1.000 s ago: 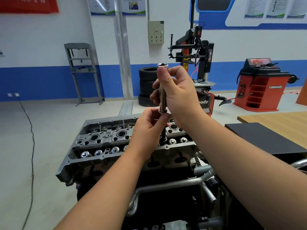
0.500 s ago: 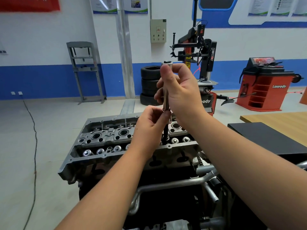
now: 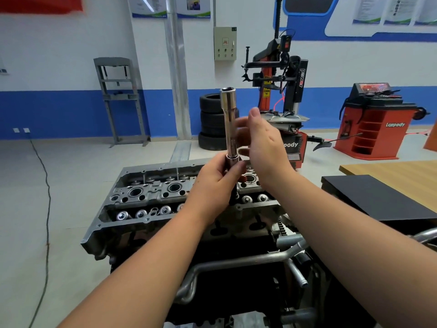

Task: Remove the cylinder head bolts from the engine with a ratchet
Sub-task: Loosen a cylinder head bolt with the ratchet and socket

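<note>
Chrome socket extension (image 3: 229,121): stiff, polished, likely slippery; stands upright over the cylinder head (image 3: 151,200) — best held low, at its collar.
Left hand (image 3: 216,183): fingers curled round the collar and lower shaft.
Right hand (image 3: 262,143): fingers straight and spread, just beside the shaft — holding nothing.

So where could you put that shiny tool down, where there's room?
The black mat right of the engine looks bare, and so does the wooden tabletop behind it. The engine's top is crowded with holes and valve springs, and both hands are there: the left hand holds the long socket, and the right hand is open beside it.
</note>
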`<move>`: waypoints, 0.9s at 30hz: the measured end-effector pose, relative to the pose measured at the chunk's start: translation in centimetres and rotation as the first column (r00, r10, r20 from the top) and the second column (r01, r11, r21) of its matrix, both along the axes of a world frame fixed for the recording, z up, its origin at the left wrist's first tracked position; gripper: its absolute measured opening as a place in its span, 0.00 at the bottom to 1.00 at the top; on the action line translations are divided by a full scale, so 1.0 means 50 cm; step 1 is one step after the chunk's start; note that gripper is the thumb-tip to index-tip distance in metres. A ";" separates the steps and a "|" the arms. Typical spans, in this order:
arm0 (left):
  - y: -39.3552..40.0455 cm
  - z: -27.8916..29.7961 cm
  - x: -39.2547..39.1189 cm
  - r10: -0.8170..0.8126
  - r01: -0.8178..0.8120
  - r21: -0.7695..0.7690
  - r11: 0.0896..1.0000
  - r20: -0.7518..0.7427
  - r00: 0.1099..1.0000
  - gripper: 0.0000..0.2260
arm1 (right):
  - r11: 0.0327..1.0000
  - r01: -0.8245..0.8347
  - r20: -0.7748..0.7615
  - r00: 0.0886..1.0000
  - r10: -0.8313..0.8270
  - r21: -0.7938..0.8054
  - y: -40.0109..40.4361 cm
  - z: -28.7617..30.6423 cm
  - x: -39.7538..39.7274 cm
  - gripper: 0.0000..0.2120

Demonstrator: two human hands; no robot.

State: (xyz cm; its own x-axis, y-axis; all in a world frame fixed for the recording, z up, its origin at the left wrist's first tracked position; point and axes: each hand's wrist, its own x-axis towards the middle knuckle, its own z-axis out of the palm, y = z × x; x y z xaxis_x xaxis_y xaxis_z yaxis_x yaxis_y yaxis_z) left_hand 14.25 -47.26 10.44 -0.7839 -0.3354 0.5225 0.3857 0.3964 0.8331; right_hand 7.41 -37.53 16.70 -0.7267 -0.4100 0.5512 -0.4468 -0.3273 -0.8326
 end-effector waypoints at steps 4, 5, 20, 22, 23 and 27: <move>0.003 0.000 -0.002 0.015 -0.015 -0.024 1.000 -0.008 1.000 0.07 | 0.970 0.194 -0.071 0.980 -0.185 0.144 0.034 -0.033 -0.027 0.17; 0.003 0.001 -0.002 0.019 -0.019 -0.019 1.000 -0.014 1.000 0.07 | 0.957 0.223 -0.102 0.973 -0.207 0.184 0.040 -0.036 -0.029 0.16; -0.001 0.101 0.015 0.035 -0.030 0.069 0.997 -0.079 0.996 0.05 | 0.541 0.233 -0.321 0.944 0.072 0.808 0.090 -0.022 0.012 0.17; -0.004 0.110 0.020 0.042 -0.036 0.070 0.997 -0.079 0.996 0.05 | 0.567 0.252 -0.369 0.924 0.101 0.784 0.082 -0.029 0.021 0.19; -0.004 0.112 0.022 0.038 -0.032 0.073 0.997 -0.076 0.996 0.05 | 0.600 0.286 -0.413 0.907 0.081 0.747 0.076 -0.031 0.024 0.16; 0.003 0.125 0.030 0.040 -0.031 0.084 0.996 -0.104 0.994 0.05 | 0.673 0.356 -0.478 0.878 -0.004 0.649 0.054 -0.028 0.031 0.07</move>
State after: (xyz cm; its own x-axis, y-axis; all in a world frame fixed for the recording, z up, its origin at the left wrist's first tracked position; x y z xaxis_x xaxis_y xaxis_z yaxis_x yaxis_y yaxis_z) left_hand 15.76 -47.09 16.70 -0.7128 -0.4073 0.5710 0.4601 0.3428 0.8190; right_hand 8.97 -34.82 15.31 -0.6086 -0.6807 0.4077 -0.7744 0.3978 -0.4919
